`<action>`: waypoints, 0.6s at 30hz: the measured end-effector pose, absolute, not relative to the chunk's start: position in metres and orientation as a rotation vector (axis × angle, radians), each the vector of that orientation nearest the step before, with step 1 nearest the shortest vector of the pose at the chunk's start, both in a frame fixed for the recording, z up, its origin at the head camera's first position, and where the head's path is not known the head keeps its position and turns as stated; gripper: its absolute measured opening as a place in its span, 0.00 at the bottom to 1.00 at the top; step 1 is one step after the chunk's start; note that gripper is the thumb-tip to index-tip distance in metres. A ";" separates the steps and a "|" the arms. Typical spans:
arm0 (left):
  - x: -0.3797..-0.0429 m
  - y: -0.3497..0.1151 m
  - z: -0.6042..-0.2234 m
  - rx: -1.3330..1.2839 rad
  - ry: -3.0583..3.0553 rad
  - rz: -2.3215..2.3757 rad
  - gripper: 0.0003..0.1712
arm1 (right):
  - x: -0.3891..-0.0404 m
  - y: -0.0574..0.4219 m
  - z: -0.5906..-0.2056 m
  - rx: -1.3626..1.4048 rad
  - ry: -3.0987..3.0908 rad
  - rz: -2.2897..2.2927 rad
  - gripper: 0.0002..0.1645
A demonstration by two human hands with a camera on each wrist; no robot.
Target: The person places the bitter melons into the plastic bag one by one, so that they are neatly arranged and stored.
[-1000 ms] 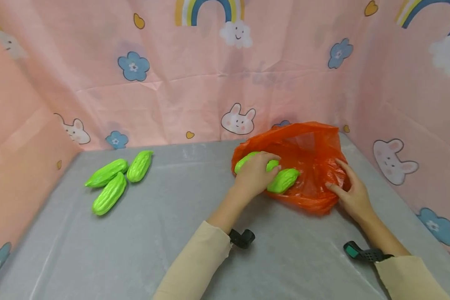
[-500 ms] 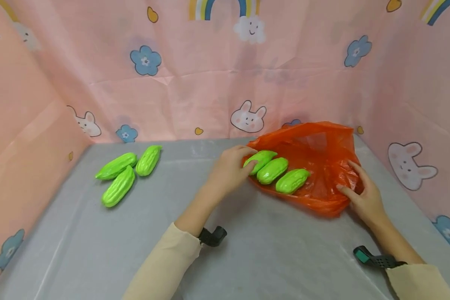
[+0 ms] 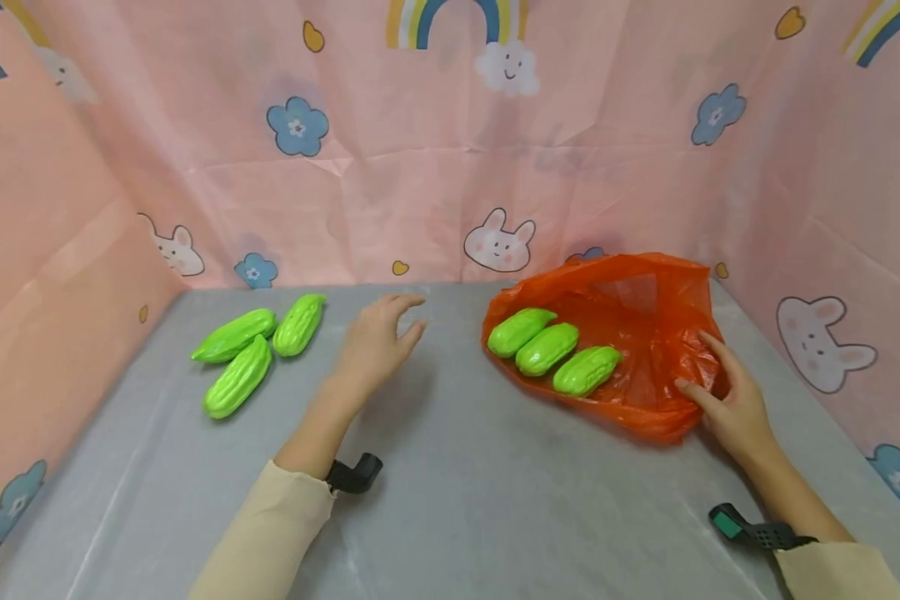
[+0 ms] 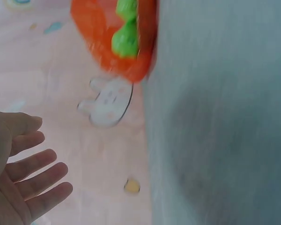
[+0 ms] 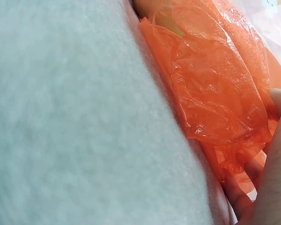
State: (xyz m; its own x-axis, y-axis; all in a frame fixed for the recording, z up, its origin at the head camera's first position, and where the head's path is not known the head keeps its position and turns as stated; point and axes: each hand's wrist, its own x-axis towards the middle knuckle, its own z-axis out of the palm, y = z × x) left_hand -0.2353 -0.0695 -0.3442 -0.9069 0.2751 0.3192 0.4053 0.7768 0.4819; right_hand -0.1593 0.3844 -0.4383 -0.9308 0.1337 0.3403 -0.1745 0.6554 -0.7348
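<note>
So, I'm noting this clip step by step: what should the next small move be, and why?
Probably move the left hand to the nearest loose gourd. That hand is empty, two other loose gourds lie close by that one, and the right hand holds the side of the orange bag, whose mouth gapes with three bagged gourds inside.

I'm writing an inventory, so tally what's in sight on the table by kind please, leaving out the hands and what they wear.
Green gourds: 6, 3 loose and 3 in the bag
Orange plastic bag: 1
Total: 7
</note>
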 end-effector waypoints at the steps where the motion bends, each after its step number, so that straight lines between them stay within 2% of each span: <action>1: -0.235 -0.076 -0.342 -0.505 -2.736 -0.816 0.21 | -0.159 0.385 -0.438 0.032 -2.511 1.167 0.44; 8: -0.242 -0.117 -0.333 -0.344 -2.696 -0.927 0.24 | -0.160 0.386 -0.441 0.025 -2.519 1.152 0.44; 18: -0.261 -0.150 -0.354 -0.286 -2.573 -0.996 0.21 | -0.161 0.385 -0.441 0.051 -2.496 1.162 0.44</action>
State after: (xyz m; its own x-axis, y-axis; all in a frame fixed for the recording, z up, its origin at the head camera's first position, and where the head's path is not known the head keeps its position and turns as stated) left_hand -0.2606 -0.1502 -0.3542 -0.9126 0.0562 0.4051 0.3142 0.7304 0.6065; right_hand -0.1608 0.3851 -0.4405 -0.9251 0.1271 0.3579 -0.1920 0.6566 -0.7294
